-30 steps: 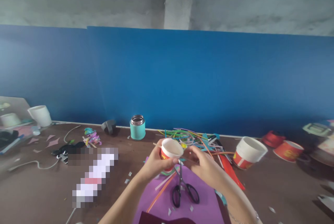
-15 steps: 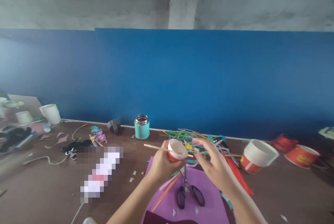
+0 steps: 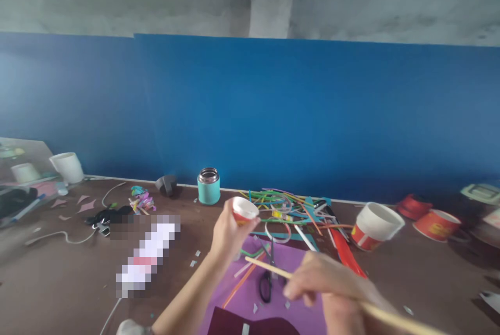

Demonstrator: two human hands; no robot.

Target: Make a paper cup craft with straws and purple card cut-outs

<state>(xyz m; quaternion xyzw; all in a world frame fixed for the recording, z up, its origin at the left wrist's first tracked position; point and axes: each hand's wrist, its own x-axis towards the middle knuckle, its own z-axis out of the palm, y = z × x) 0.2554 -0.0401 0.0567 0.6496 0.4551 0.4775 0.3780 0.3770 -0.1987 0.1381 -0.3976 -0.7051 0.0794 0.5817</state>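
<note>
My left hand [image 3: 228, 236] is wrapped round a small red and white paper cup [image 3: 245, 209], tilted with its mouth up. Lower and to the right, my right hand [image 3: 326, 277] grips a thin wooden stick [image 3: 269, 268] that points left and runs back under my wrist. The right hand is slightly blurred. Beneath the stick, black-handled scissors [image 3: 265, 287] lie on purple paper [image 3: 300, 314], one handle partly hidden by the hand. Thin orange and pink strips [image 3: 240, 285] lie beside the scissors.
Behind the hands lies a heap of coloured pipe cleaners [image 3: 273, 200]. Stacked paper cups [image 3: 377, 225] and a red cup [image 3: 437, 224] stand right. A turquoise jar [image 3: 209, 187] stands at the back. Left are a power strip [image 3: 148, 259], paper scraps [image 3: 86, 206] and a white cup [image 3: 68, 167].
The wooden stick has left the cup area and is now in my right hand, which moved down and closed on it. My left hand shifted slightly left with the cup.
</note>
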